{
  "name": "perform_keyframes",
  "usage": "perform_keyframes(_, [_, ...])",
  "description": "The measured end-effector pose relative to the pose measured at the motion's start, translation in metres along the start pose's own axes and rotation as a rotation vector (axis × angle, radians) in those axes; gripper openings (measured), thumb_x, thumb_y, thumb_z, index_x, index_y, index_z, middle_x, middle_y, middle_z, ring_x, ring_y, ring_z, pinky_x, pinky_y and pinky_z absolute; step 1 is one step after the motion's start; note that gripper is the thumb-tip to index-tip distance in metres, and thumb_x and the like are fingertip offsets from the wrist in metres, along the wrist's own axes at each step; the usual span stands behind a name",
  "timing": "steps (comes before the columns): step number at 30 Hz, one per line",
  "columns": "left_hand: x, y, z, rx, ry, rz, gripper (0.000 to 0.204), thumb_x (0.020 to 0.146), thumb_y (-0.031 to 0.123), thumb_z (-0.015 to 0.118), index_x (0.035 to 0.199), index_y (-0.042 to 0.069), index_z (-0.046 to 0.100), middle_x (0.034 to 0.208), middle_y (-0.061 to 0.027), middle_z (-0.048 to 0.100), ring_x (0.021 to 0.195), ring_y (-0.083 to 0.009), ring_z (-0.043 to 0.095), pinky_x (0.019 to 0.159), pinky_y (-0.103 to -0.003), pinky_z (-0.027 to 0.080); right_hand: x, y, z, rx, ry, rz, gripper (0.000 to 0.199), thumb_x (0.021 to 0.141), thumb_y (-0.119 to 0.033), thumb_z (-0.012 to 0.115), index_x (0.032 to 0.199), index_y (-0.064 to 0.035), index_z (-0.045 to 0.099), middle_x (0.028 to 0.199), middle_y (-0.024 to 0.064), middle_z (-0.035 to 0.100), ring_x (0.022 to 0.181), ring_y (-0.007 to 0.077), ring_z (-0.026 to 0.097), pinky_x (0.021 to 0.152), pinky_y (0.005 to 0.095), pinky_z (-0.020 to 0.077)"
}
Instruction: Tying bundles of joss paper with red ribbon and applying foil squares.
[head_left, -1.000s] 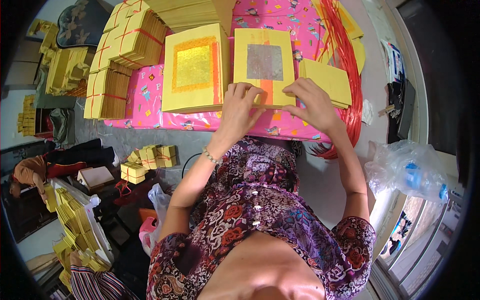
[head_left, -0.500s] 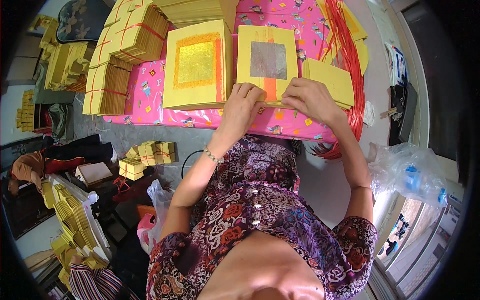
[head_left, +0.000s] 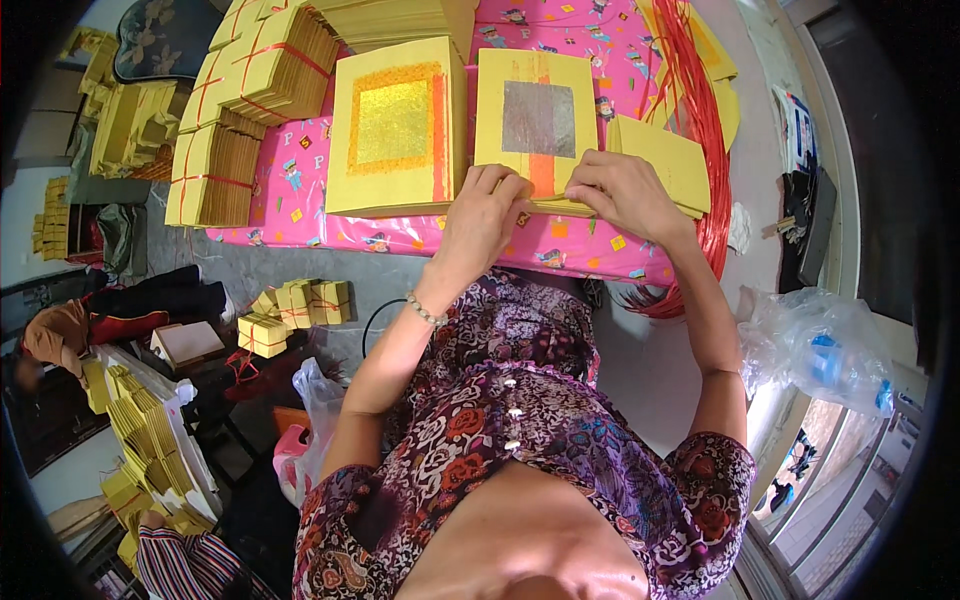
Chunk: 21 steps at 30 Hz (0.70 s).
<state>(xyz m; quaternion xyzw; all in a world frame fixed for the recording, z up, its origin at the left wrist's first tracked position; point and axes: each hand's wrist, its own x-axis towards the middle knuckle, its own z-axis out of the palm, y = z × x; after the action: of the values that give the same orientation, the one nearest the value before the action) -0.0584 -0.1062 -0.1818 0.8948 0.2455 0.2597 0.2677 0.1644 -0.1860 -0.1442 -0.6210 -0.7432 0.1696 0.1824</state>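
Note:
A small pile of yellow paper sheets lies in front of me, its top sheet bearing a silver foil square over an orange band. My left hand pinches the near left corner of these sheets, fingers bent. Opposite it, my right hand has its fingers curled on the near right corner. The fingertips hide part of the near edge, so how many sheets are gripped cannot be told. Just left stands a thick stack of yellow paper with a gold foil square on top. Plain yellow paper lies to the right.
Bundles of yellow paper tied with red string fill the table's left side. Red plastic strings hang over the right edge of the pink patterned tablecloth. Other people sit at lower left, one in a striped sleeve, beside more yellow paper.
Both hands stay at the near edge of the sheets, with only a slight shift of the right fingers. At far left, another person's arm has moved a little.

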Motion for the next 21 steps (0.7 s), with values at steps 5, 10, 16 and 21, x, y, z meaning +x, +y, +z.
perform_keyframes(5, [0.0001,0.001,-0.0015,-0.007,-0.005,-0.003,0.021,0.083,0.001,0.065,0.104,0.002,0.064,0.103,-0.0112,0.06,0.099,-0.0318,0.055,0.086,-0.04,0.047,0.0003,0.0015,0.0014,0.007,0.012,-0.019,0.02,0.088,-0.027,0.064,0.085,-0.007,0.066,0.079,0.009,0.057,0.077,0.031,0.061,0.068,0.0443,0.0476])
perform_keyframes(10, [0.0001,0.0002,-0.0003,0.0,0.008,0.0,0.021,0.083,0.001,0.066,0.103,0.002,0.064,0.103,-0.0113,0.06,0.099,-0.0318,0.055,0.085,-0.04,0.047,0.0012,0.0005,0.0002,0.001,-0.007,0.01,0.021,0.088,-0.028,0.064,0.085,-0.0071,0.066,0.079,0.009,0.057,0.077,0.031,0.061,0.068,0.0445,0.0475])
perform_keyframes(16, [0.0012,0.0017,-0.0011,-0.023,0.012,0.005,0.02,0.082,0.002,0.067,0.102,0.002,0.064,0.102,-0.0112,0.061,0.097,-0.0317,0.055,0.084,-0.04,0.047,0.0007,0.002,0.0001,0.005,-0.009,0.02,0.023,0.089,-0.029,0.063,0.085,-0.0073,0.066,0.08,0.0089,0.058,0.077,0.031,0.061,0.068,0.0444,0.0478])
perform_keyframes(21, [0.0007,0.0006,-0.0007,0.001,0.029,0.009,0.018,0.085,0.003,0.064,0.102,0.002,0.064,0.098,-0.0118,0.061,0.094,-0.032,0.056,0.082,-0.04,0.048,-0.001,-0.005,0.0032,-0.039,0.013,0.008,0.019,0.088,-0.024,0.065,0.09,-0.0049,0.068,0.08,0.0086,0.062,0.076,0.0298,0.062,0.066,0.0409,0.0481])
